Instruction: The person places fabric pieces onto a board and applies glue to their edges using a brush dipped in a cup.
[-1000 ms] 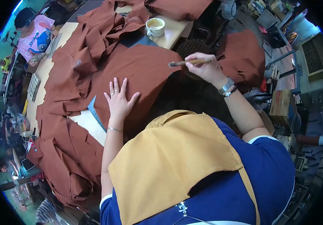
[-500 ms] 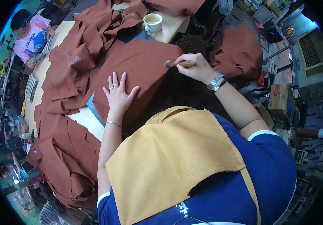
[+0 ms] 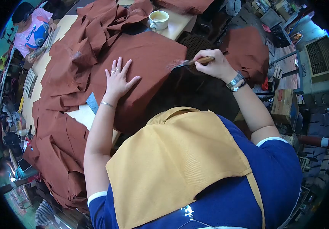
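Rust-brown fabric panel (image 3: 149, 65) lies spread flat on the counter (image 3: 172, 32), and brushing along its right-hand edge looks to be the step in hand. The left hand (image 3: 116, 81) rests palm-down on the middle of the panel, fingers spread apart and flat, wrist straight, pinning the cloth. The right hand (image 3: 215, 65) is clamped around the wooden handle of a brush (image 3: 191, 62), whose bristle end touches the panel's edge just beside the counter's drop; the wrist is bent inward, forearm coming in from the right, a metal watch (image 3: 235, 81) on it. A cup (image 3: 158, 19) of pale liquid, probably glue, stands on the counter beyond the panel, apart from the brush. More cut pieces of the same cloth are heaped to the left (image 3: 73, 61). The next stroke likely calls for steady pressure from the flat hand so the cloth does not drag, and for keeping the bristles on the very edge.
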